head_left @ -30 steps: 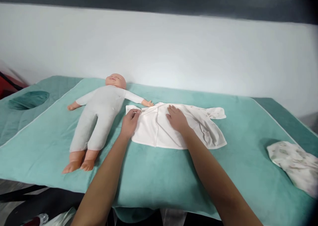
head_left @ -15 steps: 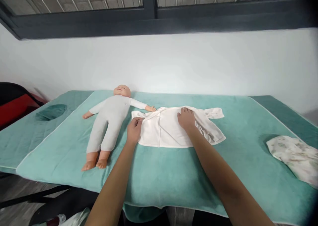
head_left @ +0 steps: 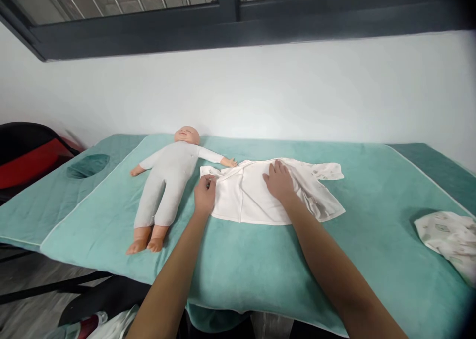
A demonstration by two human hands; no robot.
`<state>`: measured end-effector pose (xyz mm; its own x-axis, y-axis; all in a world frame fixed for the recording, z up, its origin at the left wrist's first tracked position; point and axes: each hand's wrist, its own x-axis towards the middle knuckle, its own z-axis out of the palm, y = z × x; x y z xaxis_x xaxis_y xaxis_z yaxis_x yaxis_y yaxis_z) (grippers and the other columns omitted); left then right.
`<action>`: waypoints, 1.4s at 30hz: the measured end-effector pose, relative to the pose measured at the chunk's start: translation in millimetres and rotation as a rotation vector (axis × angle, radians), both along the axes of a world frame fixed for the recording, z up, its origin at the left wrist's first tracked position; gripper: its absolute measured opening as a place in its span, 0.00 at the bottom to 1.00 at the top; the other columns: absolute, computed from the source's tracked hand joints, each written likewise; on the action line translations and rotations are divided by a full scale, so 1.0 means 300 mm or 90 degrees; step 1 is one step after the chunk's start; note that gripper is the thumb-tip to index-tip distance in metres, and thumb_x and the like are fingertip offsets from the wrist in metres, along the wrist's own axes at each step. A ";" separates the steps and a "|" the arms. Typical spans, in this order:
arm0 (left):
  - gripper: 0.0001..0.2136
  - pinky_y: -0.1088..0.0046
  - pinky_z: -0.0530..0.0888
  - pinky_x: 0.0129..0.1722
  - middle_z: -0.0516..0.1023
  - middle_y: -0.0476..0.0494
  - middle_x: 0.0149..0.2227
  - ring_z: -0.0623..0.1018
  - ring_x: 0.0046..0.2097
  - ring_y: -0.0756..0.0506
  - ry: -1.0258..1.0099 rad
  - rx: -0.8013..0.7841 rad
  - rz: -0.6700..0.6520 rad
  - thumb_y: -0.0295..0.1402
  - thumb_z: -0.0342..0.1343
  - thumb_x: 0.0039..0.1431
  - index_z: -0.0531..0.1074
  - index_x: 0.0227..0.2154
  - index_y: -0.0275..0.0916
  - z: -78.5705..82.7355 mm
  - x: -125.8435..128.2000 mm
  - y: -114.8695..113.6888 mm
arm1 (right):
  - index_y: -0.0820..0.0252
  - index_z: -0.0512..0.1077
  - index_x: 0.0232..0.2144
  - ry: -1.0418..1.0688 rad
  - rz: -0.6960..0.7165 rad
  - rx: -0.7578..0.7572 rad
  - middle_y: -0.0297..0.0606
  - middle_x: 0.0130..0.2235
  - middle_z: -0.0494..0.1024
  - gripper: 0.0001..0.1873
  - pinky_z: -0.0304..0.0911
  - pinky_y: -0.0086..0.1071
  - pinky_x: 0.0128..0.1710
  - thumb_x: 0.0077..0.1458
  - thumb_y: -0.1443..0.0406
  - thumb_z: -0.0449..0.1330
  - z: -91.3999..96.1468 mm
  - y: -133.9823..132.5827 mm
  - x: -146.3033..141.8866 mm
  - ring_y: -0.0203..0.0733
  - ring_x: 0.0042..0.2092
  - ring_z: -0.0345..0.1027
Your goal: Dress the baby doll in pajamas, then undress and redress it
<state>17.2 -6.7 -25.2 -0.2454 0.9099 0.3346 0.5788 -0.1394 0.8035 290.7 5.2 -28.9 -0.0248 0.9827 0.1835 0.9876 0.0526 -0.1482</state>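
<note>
Chair [head_left: 26, 160]: red and black, at the far left edge beyond the table; it shows more now than a second ago because the view has lifted.
Table cover [head_left: 260, 274]: teal cloth over the whole top, with a round hollow [head_left: 88, 165] near its left end.
Doll [head_left: 167, 180]: lies on its back in a grey suit, arms out, its hand just beside the garment's left sleeve; it has not moved.
Left hand [head_left: 205, 195]: thumb and fingers closed on the left edge of the white garment, the same pinch as half a second ago.
White garment [head_left: 241, 200]: spread flat on the cover between doll and patterned cloth, front panel folded over; its outline is almost unchanged.
Right hand [head_left: 278, 182]: laid flat with fingers spread on the garment's middle, palm down, gripping nothing; over the last second it has crept a little toward the collar.
Patterned cloth [head_left: 449, 237]: crumpled at the right edge, well apart from both hands, untouched.
Reading: hands stay apart, one pinning and one pressing, so the garment is being held and smoothed, not lifted.
</note>
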 end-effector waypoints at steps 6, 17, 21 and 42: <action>0.13 0.73 0.69 0.38 0.79 0.46 0.33 0.77 0.36 0.46 0.076 -0.027 0.012 0.38 0.48 0.63 0.72 0.44 0.41 -0.006 0.005 0.002 | 0.74 0.55 0.67 0.030 0.179 0.003 0.55 0.70 0.48 0.35 0.43 0.45 0.69 0.69 0.53 0.41 0.015 -0.131 -0.157 0.53 0.72 0.40; 0.13 0.71 0.67 0.38 0.82 0.41 0.40 0.79 0.41 0.43 0.176 -0.083 0.020 0.38 0.47 0.65 0.73 0.44 0.41 0.011 0.023 -0.007 | 0.68 0.61 0.64 -0.004 0.328 0.042 0.50 0.68 0.57 0.28 0.48 0.46 0.67 0.69 0.57 0.44 0.033 -0.310 -0.247 0.51 0.70 0.46; 0.13 0.70 0.67 0.37 0.82 0.39 0.40 0.79 0.42 0.41 0.218 -0.101 0.027 0.37 0.46 0.66 0.73 0.46 0.41 0.023 0.035 -0.017 | 0.66 0.61 0.64 0.011 0.348 0.031 0.48 0.67 0.59 0.26 0.49 0.46 0.67 0.69 0.59 0.45 0.048 -0.350 -0.250 0.48 0.70 0.47; 0.13 0.67 0.66 0.39 0.79 0.37 0.45 0.79 0.43 0.40 0.379 -0.120 0.000 0.35 0.42 0.68 0.70 0.45 0.40 0.039 0.060 -0.041 | 0.58 0.66 0.62 0.161 0.238 0.062 0.41 0.67 0.59 0.24 0.51 0.45 0.69 0.68 0.60 0.46 0.013 -0.708 -0.340 0.44 0.70 0.48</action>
